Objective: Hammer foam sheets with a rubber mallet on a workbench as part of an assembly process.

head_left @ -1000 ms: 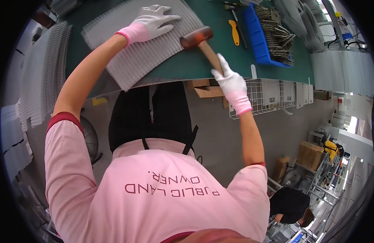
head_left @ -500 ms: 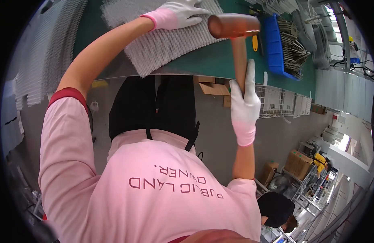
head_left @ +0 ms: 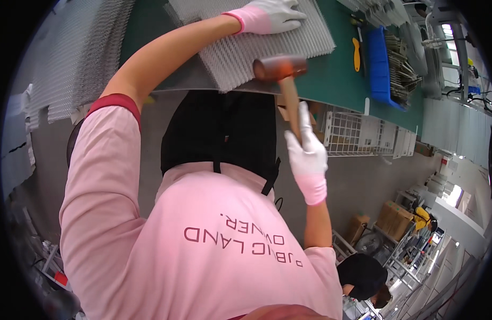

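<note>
My right hand (head_left: pixel 308 154), in a white glove with a pink cuff, grips the wooden handle of a mallet (head_left: pixel 280 68). Its reddish-brown head, slightly blurred, is over the near right corner of a silvery corrugated mesh sheet (head_left: pixel 240 56); whether it touches the sheet I cannot tell. Gloved alike, my left hand (head_left: pixel 275 17) lies on the sheet farther back, fingers spread and nothing held. The sheet rests on a green-topped table (head_left: pixel 315 80), one corner near the front edge.
More mesh sheets (head_left: pixel 70 58) are piled at the left. On the right are a yellow-handled tool (head_left: pixel 356 54) and a blue bin (head_left: pixel 379 69) of thin metal pieces. A white wire basket (head_left: pixel 347 133) hangs below the table edge. A person in black (head_left: pixel 363 274) is at the lower right.
The mallet has come down and leftward, from near the yellow-handled tool to the sheet's near corner. The whole view has shifted, the table contents appearing farther right. My left hand stays on the sheet.
</note>
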The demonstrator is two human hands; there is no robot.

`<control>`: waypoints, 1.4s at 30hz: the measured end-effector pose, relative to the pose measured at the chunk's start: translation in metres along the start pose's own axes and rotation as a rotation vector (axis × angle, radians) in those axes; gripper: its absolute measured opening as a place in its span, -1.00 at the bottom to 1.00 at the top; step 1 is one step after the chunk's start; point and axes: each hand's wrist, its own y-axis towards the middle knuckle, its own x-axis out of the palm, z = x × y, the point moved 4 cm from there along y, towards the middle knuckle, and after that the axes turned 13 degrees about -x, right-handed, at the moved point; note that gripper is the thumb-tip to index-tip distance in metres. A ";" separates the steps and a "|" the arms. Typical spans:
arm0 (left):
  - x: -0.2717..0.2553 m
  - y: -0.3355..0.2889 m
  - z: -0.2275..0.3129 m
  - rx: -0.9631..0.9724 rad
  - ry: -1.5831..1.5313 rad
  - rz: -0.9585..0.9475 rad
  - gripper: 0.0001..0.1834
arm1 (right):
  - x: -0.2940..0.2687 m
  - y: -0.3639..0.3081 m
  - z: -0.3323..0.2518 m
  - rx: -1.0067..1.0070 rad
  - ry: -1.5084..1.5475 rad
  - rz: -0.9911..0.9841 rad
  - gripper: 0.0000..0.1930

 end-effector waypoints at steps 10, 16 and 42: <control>-0.018 -0.007 -0.010 0.125 -0.095 -0.146 -0.50 | 0.025 -0.044 0.004 -0.009 0.119 -0.099 -0.17; -0.078 -0.083 -0.071 -0.157 0.047 -0.698 0.26 | -0.007 -0.063 0.054 0.294 0.384 0.125 -0.21; -0.030 -0.002 0.045 -0.052 0.108 -0.326 -0.58 | -0.060 0.033 0.088 0.148 0.253 0.371 -0.30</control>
